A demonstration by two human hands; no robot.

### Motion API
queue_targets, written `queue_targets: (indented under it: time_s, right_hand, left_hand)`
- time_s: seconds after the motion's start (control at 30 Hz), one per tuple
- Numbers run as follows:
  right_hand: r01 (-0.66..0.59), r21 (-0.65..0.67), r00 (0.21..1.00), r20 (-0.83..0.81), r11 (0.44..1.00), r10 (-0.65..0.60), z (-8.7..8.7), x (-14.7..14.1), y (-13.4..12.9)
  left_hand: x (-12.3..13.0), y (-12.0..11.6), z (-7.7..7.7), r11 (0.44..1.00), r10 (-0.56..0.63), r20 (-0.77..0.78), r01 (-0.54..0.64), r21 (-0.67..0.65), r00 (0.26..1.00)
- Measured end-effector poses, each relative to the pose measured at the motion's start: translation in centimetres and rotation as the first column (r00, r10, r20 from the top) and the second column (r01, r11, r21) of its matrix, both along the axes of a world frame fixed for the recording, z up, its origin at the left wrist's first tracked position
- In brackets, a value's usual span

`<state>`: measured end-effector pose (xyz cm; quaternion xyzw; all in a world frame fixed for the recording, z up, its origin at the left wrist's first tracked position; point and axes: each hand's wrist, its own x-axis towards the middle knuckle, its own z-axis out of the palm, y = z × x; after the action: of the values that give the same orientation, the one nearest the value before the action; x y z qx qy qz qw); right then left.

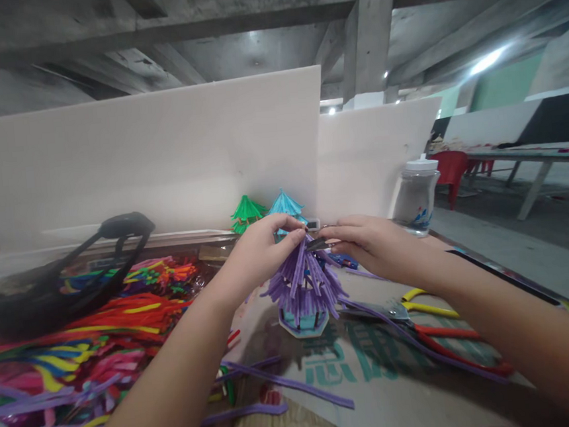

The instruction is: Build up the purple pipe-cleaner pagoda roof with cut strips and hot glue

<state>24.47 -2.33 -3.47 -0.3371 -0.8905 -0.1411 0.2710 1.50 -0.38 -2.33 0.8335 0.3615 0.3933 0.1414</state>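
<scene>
A small pavilion model [304, 290] with a two-tier roof of purple fuzzy strips stands on a pale octagonal base [305, 333]. At its peak, my left hand [273, 238] is closed, thumb and fingers pinching the top of the roof. My right hand [363, 236] is closed on a small dark pointed tool [318, 244], whose tip touches the roof near the peak; its exact kind is not clear. Below my right forearm lie large scissors [403, 313] with yellow and red handles. A long purple strip [420, 344] runs across them.
Green [247, 209] and blue [284, 203] pavilion models stand behind my hands, before a white board [160, 158]. Bundles of coloured strips [124, 320] and a blurred black strap-like object [121, 229] fill the left. A clear bottle [416, 195] stands back right. Printed cardboard [380, 398] covers the table.
</scene>
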Motion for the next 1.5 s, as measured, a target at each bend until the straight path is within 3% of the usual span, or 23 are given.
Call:
queue_targets:
  time_s: [0.23,0.63,1.23,1.5]
  right_hand:
    - [-0.008,0.040,1.000,-0.009,0.999,0.008,-0.07,0.00,0.06]
    - [0.034,-0.039,0.999,-0.015,0.999,-0.034,0.24,0.37,-0.14]
    - [-0.034,0.072,0.999,0.019,0.997,0.032,-0.26,0.00,0.37]
    - [0.008,0.023,1.000,-0.001,1.000,-0.008,0.36,0.84,0.06]
  left_hand:
    - [0.00,-0.19,-0.04,1.000,0.017,-0.004,-0.017,-0.005,1.000]
    - [-0.15,0.21,-0.20,1.000,0.003,0.005,-0.003,-0.018,1.000]
    - [0.08,-0.11,0.05,1.000,-0.004,0.002,0.004,-0.002,1.000]
    - [-0.11,-0.18,0.01,1.000,0.010,-0.008,-0.010,-0.020,1.000]
